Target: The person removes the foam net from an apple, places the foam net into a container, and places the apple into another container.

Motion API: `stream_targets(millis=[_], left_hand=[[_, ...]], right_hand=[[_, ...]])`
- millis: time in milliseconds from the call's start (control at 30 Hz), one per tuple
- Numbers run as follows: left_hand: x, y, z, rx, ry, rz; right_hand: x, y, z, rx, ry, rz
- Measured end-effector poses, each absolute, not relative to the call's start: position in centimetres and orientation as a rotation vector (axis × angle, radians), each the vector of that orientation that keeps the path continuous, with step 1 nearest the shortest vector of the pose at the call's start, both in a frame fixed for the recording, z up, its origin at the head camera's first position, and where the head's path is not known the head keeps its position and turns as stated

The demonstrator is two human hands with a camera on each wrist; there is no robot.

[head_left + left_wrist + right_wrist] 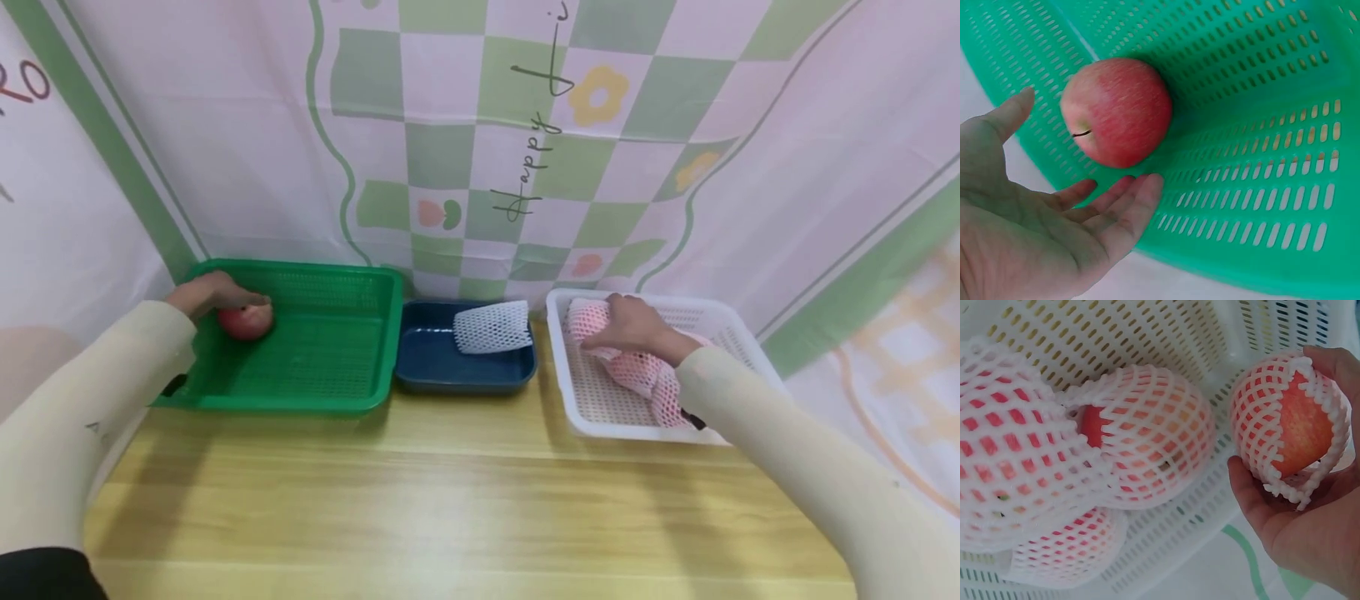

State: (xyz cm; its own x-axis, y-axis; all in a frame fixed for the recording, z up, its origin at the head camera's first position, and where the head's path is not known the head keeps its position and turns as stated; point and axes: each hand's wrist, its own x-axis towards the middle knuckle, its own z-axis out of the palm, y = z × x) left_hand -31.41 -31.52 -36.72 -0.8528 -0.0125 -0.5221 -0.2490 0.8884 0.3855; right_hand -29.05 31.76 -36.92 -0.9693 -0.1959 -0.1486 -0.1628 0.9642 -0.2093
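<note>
My left hand (212, 293) is over the left end of the green basket (345, 400), beside a bare red apple (1124, 112). In the left wrist view the palm faces the apple, the thumb stands apart and the fingers reach out loosely under it without gripping. On the other side, my right hand (639, 328) grips an apple in a white foam net (1259, 419) inside the white basket (566, 392). Red skin shows through the net's open end. Several more netted apples (1154, 437) lie beside it in that basket.
Between the two baskets stands a dark blue tray (427, 362) with an empty white foam net (492, 327) in it. All three containers sit on a wooden table (465, 500) against a checkered cloth backdrop (442, 158).
</note>
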Motion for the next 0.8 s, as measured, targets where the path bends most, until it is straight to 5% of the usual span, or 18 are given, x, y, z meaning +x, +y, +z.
stream_targets(millis=[800], left_hand=[[-28.6,-29.4,-33.2,0.09,2.74,0.642]], right_hand=[[-23.6,30.4,-32.4,-0.568,2.997,-0.431]])
